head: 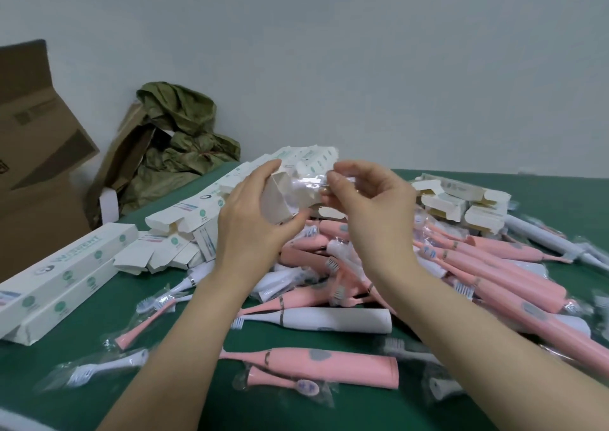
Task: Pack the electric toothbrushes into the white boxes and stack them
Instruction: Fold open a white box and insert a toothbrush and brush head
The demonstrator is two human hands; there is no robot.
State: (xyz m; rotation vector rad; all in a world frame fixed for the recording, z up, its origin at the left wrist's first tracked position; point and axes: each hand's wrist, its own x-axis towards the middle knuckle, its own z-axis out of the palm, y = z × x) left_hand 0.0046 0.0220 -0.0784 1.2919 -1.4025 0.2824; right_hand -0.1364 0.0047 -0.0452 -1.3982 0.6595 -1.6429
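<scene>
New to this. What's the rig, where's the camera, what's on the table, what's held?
No machine: a person works with bare hands. The one picture comes from a wide-angle camera on their head, looking forward and down. The left hand grips a small open white box; the right hand pinches a clear plastic wrapper beside its open end, contents too blurred to tell. On the green table lies a pile of pink toothbrushes and some white toothbrushes, many in clear bags. Closed long boxes lie at the left; a brown carton stands beyond them.
</scene>
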